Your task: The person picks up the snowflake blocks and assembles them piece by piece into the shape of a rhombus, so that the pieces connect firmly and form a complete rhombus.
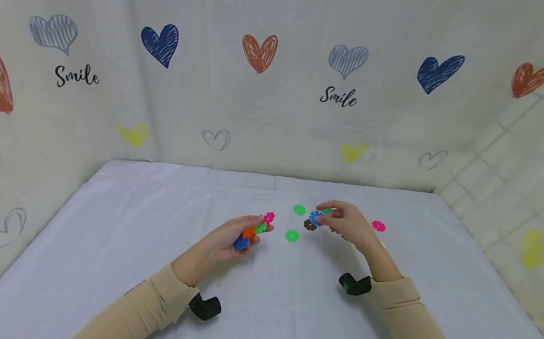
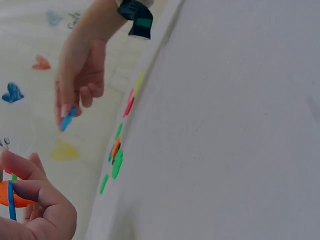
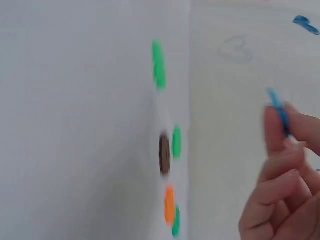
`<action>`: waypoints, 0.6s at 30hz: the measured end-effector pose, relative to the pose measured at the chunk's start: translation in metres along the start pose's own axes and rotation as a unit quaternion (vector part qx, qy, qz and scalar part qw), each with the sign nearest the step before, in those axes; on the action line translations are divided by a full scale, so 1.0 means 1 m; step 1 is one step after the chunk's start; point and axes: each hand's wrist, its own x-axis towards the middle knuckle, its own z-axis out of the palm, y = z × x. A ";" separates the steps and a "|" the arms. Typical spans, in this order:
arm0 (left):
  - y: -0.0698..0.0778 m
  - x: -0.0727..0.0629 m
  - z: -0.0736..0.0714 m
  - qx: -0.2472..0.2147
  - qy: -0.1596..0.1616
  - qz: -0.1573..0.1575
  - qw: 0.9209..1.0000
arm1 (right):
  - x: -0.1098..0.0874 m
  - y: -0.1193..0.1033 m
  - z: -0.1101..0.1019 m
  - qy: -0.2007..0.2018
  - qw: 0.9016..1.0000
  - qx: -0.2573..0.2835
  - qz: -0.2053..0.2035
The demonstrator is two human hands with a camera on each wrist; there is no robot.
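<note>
My left hand [image 1: 229, 238] grips a chain of joined snowflake discs above the table. Blue [image 1: 241, 243], orange [image 1: 249, 233], green [image 1: 261, 228] and pink discs [image 1: 269, 217] follow one another along it. Between the thumb and fingers of my right hand [image 1: 349, 223] is a single blue snowflake disc [image 1: 316, 217], raised off the table and apart from the chain. In the right wrist view that blue disc [image 3: 280, 112] appears nearly edge-on. A brown disc [image 1: 310, 225] lies just below my right fingertips.
Loose green discs [image 1: 292, 236] lie between the hands. A pink disc [image 1: 378, 226] sits right of my right hand; an orange disc [image 3: 170, 205] shows in the right wrist view. White cloth [image 1: 254, 324] covers the table, with a heart-printed curtain [image 1: 288, 115] behind.
</note>
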 end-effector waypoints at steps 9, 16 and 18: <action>-0.003 0.004 0.008 -0.042 0.008 -0.020 0.999 | 0.006 -0.020 0.033 0.021 0.983 0.182 0.024; -0.003 0.005 0.011 -0.047 0.011 -0.021 0.999 | 0.010 -0.028 0.052 0.028 0.983 0.180 0.024; -0.002 0.005 0.012 -0.041 0.012 -0.022 0.999 | 0.011 -0.029 0.056 0.030 0.984 0.174 0.028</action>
